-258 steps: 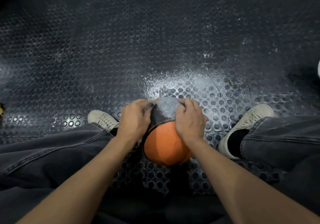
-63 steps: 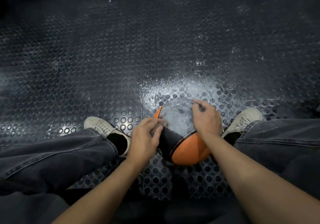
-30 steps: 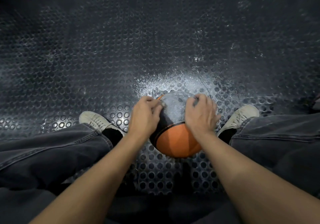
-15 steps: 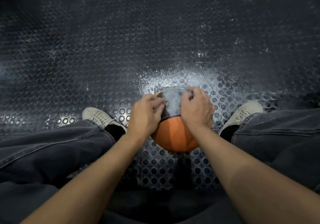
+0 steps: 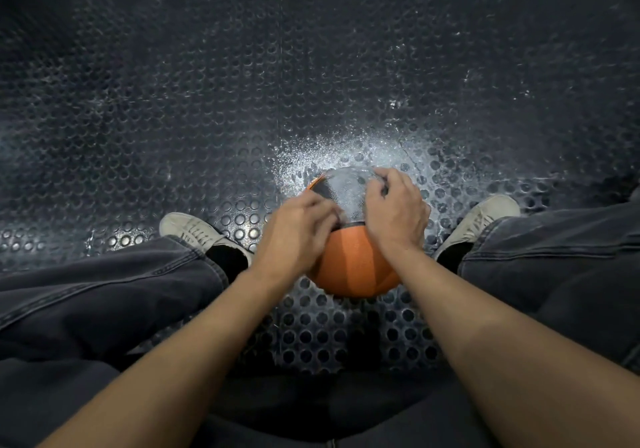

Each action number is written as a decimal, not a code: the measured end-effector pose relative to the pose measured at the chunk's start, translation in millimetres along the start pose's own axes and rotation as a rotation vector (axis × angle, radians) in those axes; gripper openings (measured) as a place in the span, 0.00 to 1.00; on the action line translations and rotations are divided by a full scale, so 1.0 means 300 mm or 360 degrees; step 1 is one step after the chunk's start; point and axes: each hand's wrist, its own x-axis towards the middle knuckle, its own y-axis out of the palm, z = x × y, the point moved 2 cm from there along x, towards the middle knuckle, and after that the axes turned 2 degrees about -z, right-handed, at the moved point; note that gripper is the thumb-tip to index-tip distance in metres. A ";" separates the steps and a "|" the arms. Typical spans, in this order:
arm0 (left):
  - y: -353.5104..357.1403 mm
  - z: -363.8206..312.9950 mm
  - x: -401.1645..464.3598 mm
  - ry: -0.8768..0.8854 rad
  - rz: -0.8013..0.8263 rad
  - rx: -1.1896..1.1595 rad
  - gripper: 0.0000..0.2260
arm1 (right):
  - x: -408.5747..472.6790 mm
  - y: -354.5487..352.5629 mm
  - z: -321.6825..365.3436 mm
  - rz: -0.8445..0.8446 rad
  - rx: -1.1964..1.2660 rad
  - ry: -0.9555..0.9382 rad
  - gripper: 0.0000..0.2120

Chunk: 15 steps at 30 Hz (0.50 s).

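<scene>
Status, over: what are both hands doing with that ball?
Left hand grips the ball, left side, blurred; right hand curled over its white-dusted top. Ball sits between shoes on studded floor. Nothing in the way.

Both hands, the left hand (image 5: 298,229) and the right hand (image 5: 394,213), hold an orange and black ball (image 5: 353,267) on the studded floor (image 5: 207,108), between two pale shoes (image 5: 188,229).

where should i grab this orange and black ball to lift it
Cup the ball at its widest, on the bare orange lower half, one palm from each side. It is round with no handle, and the black top panel is coated in white powder, so it may slip.
</scene>
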 end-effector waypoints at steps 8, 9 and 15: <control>0.017 -0.033 -0.060 0.0207 0.0095 0.0046 0.07 | -0.003 -0.004 -0.012 -0.0051 0.0033 0.0057 0.14; 0.009 -0.012 -0.022 0.0173 0.0074 0.0062 0.06 | -0.001 -0.004 -0.013 -0.0040 0.0034 0.0030 0.13; 0.039 -0.054 -0.042 0.0011 -0.0036 0.0023 0.07 | -0.009 0.011 0.011 -0.0135 0.0017 0.0107 0.13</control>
